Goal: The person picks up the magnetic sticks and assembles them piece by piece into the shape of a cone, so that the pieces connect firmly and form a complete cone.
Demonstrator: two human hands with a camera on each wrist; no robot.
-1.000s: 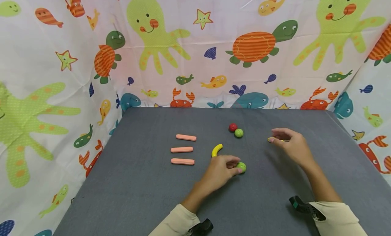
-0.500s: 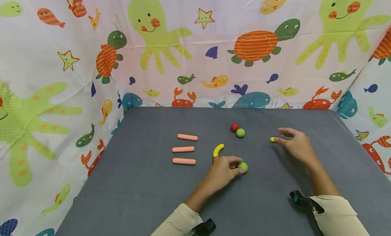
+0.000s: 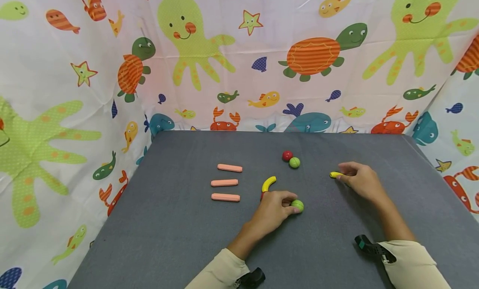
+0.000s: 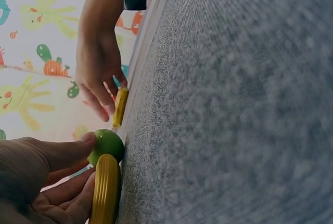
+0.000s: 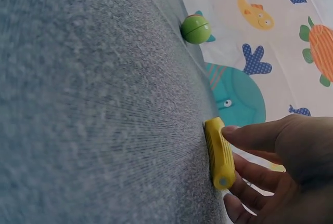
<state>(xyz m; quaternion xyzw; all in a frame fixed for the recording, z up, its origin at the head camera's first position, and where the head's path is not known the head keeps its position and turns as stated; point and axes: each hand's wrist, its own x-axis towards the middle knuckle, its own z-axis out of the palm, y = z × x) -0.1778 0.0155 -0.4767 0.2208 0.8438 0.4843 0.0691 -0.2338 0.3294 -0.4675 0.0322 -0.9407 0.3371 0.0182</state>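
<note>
My left hand [image 3: 272, 210] holds a small green ball [image 3: 297, 205] at the tips of its thumb and fingers, low at the grey tabletop. Just beyond its knuckles lies a yellow curved piece [image 3: 268, 184] with a bit of red at its near end; ridges show on this yellow piece [image 4: 105, 190] in the left wrist view. Farther right, my right hand [image 3: 361, 181] pinches a short, yellow, ridged piece [image 5: 219, 154] close over the cloth, thumb on one side and fingers behind it. In the head view the right fingers hide part of that piece.
Three pink ridged sticks [image 3: 224, 183] lie in a column on the left of the grey cloth [image 3: 168, 239]. Farther back, a red ball [image 3: 287, 156] stands against a second green ball [image 3: 294, 162]. A printed curtain [image 3: 224, 64] rises behind the table's far edge.
My right hand has come slightly nearer and lower with the yellow ridged piece, more of which shows past the fingertips. The left hand stays at the green ball.
</note>
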